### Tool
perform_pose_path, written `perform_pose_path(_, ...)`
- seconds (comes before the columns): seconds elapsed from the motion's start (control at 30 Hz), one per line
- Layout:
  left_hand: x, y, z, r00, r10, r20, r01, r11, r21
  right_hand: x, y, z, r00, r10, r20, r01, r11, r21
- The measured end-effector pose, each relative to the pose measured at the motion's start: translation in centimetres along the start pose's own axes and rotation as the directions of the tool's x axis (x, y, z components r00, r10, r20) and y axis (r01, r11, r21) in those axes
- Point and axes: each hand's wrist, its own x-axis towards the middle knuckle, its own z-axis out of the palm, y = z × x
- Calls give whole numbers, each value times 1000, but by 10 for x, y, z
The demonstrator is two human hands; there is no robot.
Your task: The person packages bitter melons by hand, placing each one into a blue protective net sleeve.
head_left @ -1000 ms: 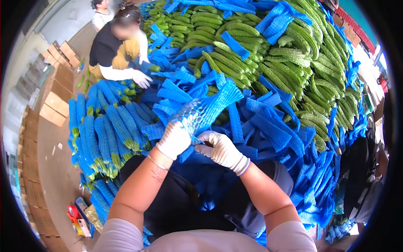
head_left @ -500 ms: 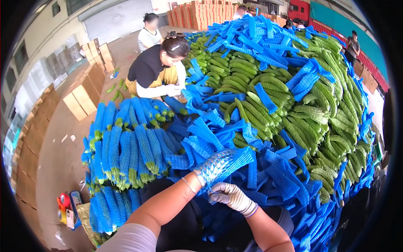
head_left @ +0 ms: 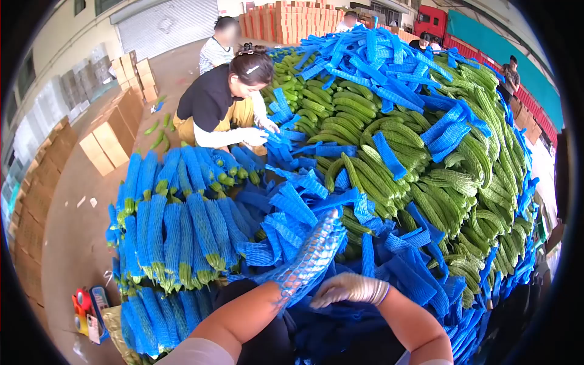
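Observation:
My left hand [head_left: 313, 246] is gloved and covered by a blue mesh sleeve [head_left: 304, 267] stretched over it down to the wrist; its fingers are bunched and point up and away. Just right of that wrist, my right hand [head_left: 350, 289], in a white glove, has its fingers curled near the net's lower edge; whether they pinch anything is hidden. Loose blue net sleeves [head_left: 413, 261] lie beyond and right of my hands. To the left are stacked green gourds in blue nets [head_left: 182, 234]. Bare green gourds [head_left: 377, 170] form a large heap ahead.
A co-worker [head_left: 225, 103] crouches beyond the netted gourds, white-gloved hands at blue nets. Another person [head_left: 217, 48] sits behind. Cardboard boxes [head_left: 112, 137] stand at left, with scissors [head_left: 82, 301] on the floor. More people and a red truck [head_left: 431, 23] are at the back.
The blue net has moved from around and beyond my left hand down over its wrist. My left hand now points more upward. The co-worker's hands have moved apart, and the view has shifted slightly.

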Motion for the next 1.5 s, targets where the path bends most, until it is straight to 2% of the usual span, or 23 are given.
perform_pose_path(0.07,3,-2,-15,994,-102,-37,95,985,-145,0,25,-67,964,-55,-260,108,975,194)
perform_pose_path(0.1,3,-3,-20,988,-151,-44,139,967,-216,9,38,-101,877,48,-479,28,988,152)
perform_pose_path(0.13,2,-3,-23,979,-198,-48,177,944,-277,18,60,-128,701,76,-709,43,988,148)
perform_pose_path(0.17,1,-2,-28,969,-241,-50,210,917,-339,24,80,-157,567,-9,-824,-266,945,-193)
perform_pose_path(0.2,0,-1,-29,961,-271,-49,232,892,-387,29,99,-179,466,-166,-869,-452,800,-395)
perform_pose_path(0.23,-2,0,-27,953,-300,-42,253,865,-434,33,99,-187,478,-173,-861,-448,796,-408)
perform_pose_path(0.3,-2,2,-25,943,-333,-15,278,812,-513,45,104,-202,420,-41,-906,-820,410,-399)
perform_pose_path(0.43,1,5,-18,927,-373,45,318,717,-620,63,140,-217,382,-119,-917,-872,281,-400)
perform_pose_path(0.53,-1,7,-20,912,-401,81,347,653,-673,75,157,-234,264,-175,-948,-954,99,-284)
perform_pose_path(0.57,-3,8,-19,909,-406,91,354,638,-684,77,160,-242,267,-174,-948,-952,105,-287)
perform_pose_path(0.63,-4,8,-19,900,-421,111,370,603,-707,81,149,-245,172,-94,-981,-985,12,-173)
perform_pose_path(0.67,-5,9,-19,896,-428,116,372,584,-721,80,147,-239,202,-231,-952,-979,-53,-195)
perform_pose_path(0.77,-2,9,-16,888,-440,134,377,529,-760,86,131,-241,265,-110,-958,-961,-107,-253)
perform_pose_path(0.8,0,10,-15,887,-440,142,376,508,-775,87,136,-243,253,-173,-952,-965,-112,-236)
perform_pose_path(0.83,1,10,-14,886,-442,143,372,488,-790,85,122,-234,255,-160,-954,-965,-108,-240)
perform_pose_path(0.9,4,11,-12,884,-441,157,367,446,-816,83,134,-234,164,-155,-974,-970,156,-188)
perform_pose_path(1.03,6,13,-7,881,-441,173,350,361,-865,70,109,-220,202,-83,-976,-956,201,-215)
perform_pose_path(1.1,7,13,-5,873,-450,189,342,287,-895,50,38,-179,320,-54,-946,-925,195,-325)
perform_pose_path(1.17,8,13,-7,861,-464,209,333,202,-921,17,20,-180,223,-202,-954,-924,267,-273)
perform_pose_path(1.2,7,14,-10,853,-471,224,332,159,-930,-14,-3,-162,267,-231,-936,-878,343,-335)
perform_pose_path(1.33,14,16,-17,809,-512,289,312,-43,-949,-132,-54,-89,240,-326,-914,-581,707,-404)
perform_pose_path(1.43,21,26,-29,799,-486,355,347,-110,-931,-188,-50,-33,209,-399,-893,-302,842,-447)
perform_pose_path(1.5,20,28,-49,850,-243,468,481,-7,-877,-213,-35,-5,184,-405,-896,-96,899,-427)
